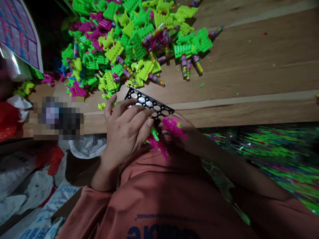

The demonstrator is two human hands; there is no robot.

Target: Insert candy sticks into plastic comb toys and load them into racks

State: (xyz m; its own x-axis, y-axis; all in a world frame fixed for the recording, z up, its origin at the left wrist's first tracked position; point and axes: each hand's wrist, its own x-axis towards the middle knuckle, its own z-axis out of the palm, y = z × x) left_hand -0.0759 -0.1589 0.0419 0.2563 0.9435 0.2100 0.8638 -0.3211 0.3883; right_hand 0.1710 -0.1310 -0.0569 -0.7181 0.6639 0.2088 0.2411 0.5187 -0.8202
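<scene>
A: Begin where?

B: With the black rack (161, 108), at the table's (249, 69) near edge. Pierced with holes, white showing through some.

A: Lying which way from the hands?

B: Just beyond, on the side away from the shirt (159, 199). Long axis on a slant: from a farther end at left, close to the pile, down to a right end closer to the near edge.

A: Nearer to which hand?

B: To the left hand (127, 131), judging by the overlap: laid across the rack's near-left part, thumb beside a green piece (155, 133). Right hand (186, 136) close by the right end.

A: Clamped on anything?

B: Cannot tell for certain. 2 hands near each other, grip on the rack hidden underneath. Pink toy (172, 126) against the right fingers, pinched or merely resting. Lower pink toy (158, 146) below the left thumb, past the near edge.

A: And farther out?

B: Beyond the rack, a pile (114, 51) of bright plastic toys; 3 tubes (184, 66) at the right fringe. Past the near edge, a white bag (86, 146) at left and coloured sticks (286, 172) at right.
</scene>
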